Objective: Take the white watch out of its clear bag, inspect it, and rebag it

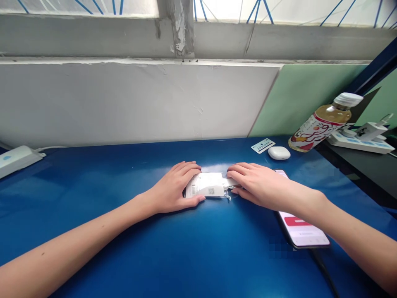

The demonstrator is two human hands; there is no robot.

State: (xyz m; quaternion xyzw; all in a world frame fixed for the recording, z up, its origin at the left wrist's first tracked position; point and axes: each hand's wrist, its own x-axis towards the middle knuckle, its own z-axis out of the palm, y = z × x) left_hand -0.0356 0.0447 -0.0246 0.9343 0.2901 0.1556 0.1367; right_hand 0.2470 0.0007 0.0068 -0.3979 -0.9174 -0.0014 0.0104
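Observation:
A small white packet (207, 185) in clear plastic, with printed codes on it, lies on the blue table (124, 174) in the middle of the view. My left hand (175, 188) grips the packet's left end, fingers curled over the top and thumb under its near edge. My right hand (257, 184) pinches the packet's right end, where a clear plastic flap sticks out. Both forearms rest on the table.
A lit phone (302, 231) with a cable lies under my right forearm. Behind it sit a white earbud case (279, 152), a barcode card (263, 145), a lying drink bottle (325, 122) and a power strip with a charger (361, 140). Another power strip (15, 159) lies far left.

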